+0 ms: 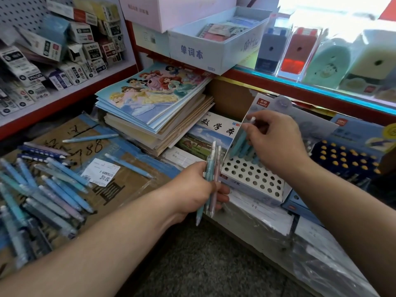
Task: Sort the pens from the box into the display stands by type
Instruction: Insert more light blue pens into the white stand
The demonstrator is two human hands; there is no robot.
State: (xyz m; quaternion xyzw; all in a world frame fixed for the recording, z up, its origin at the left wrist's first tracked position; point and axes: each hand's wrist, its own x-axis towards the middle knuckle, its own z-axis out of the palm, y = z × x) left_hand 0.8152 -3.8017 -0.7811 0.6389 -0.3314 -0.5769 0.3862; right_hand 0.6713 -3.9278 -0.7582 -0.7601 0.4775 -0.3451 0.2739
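Note:
My left hand (198,188) grips a small bundle of pens (211,181), teal, blue and pink, held upright just left of the white display stand (252,179). The stand has a grid of round holes and a tall grey-blue back card. My right hand (276,138) reaches over the stand and pinches a teal pen (241,138) with a white cap, which stands slanted among a few blue pens in the back rows. A heap of loose blue, teal and lilac pens (42,194) lies on a flattened cardboard box (120,185) at the left.
A dark blue display stand with yellow-tipped pens (345,159) stands to the right. Stacked notebooks (158,110) lie behind the cardboard, exercise books under the white stand. A shelf of small boxes (53,52) is at far left, sharpeners (300,50) on the counter behind.

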